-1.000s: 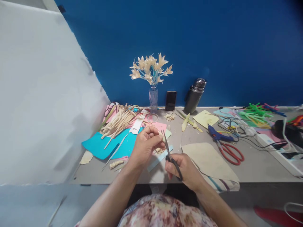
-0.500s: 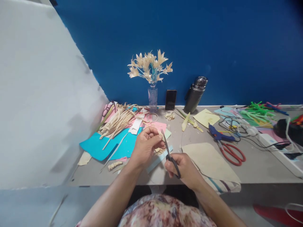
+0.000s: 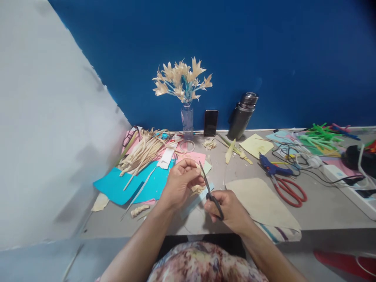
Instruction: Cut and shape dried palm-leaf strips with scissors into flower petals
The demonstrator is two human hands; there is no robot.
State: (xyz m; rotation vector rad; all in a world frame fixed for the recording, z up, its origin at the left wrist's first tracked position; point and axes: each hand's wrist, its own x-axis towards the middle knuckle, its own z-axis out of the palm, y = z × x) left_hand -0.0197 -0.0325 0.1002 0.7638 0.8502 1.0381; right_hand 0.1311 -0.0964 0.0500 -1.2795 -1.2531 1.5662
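Note:
My right hand [image 3: 225,207] grips black-handled scissors [image 3: 210,188], their blades pointing up and away from me, close to the fingertips of my left hand [image 3: 183,182]. My left thumb and fingers pinch a small pale piece [image 3: 198,167], mostly covered by the fingers; it looks like dried husk. The blades appear nearly closed beside that piece, and I cannot tell whether they touch it. Below the left fingers lie pale husk scraps [image 3: 197,189] and a light blue paper strip [image 3: 192,203] on the table.
Pale husk flowers [image 3: 182,80] stand in a clear bottle [image 3: 187,121] near a phone [image 3: 210,122] and a flask [image 3: 243,115]. Husk strips [image 3: 143,150] lie on blue paper [image 3: 113,184] at left. Rightward are a blue glue gun [image 3: 273,167], red-handled scissors [image 3: 289,192] and a power strip [image 3: 349,192].
The view has shifted slightly, moving the table items a little. The scissor blades look slightly closer together. Both hands keep their holds almost in place.

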